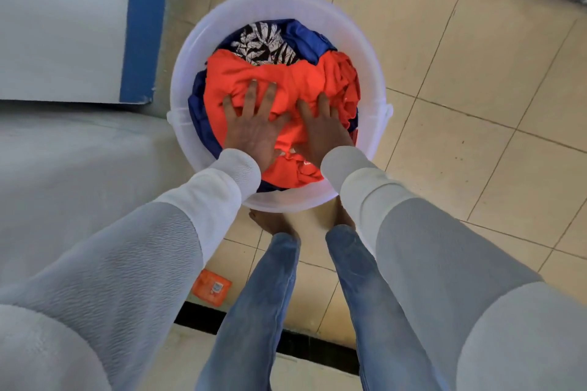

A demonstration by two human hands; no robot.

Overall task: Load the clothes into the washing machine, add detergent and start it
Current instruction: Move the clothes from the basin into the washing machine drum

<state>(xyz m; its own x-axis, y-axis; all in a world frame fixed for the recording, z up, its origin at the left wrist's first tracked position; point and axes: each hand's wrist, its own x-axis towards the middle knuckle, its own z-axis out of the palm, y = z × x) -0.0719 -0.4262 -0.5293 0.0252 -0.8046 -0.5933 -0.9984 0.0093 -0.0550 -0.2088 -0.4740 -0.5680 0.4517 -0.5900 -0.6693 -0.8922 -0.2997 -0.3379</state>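
An orange cloth (279, 89) is seen on top of the pile in a white tub (371, 79), which sits on the tiled floor (476, 105). A blue cloth (305, 38) and a black-and-white leaf cloth (263, 41) are tucked at the far side of the tub. The left hand (254, 127) is laid flat on the orange cloth, fingers spread, nothing held in its grip. The right hand (320, 127) is pressed beside it; its fingertips are sunk in the folds, so its grip cannot be told. An orange packet (212, 287) is seen on the floor by the left leg.
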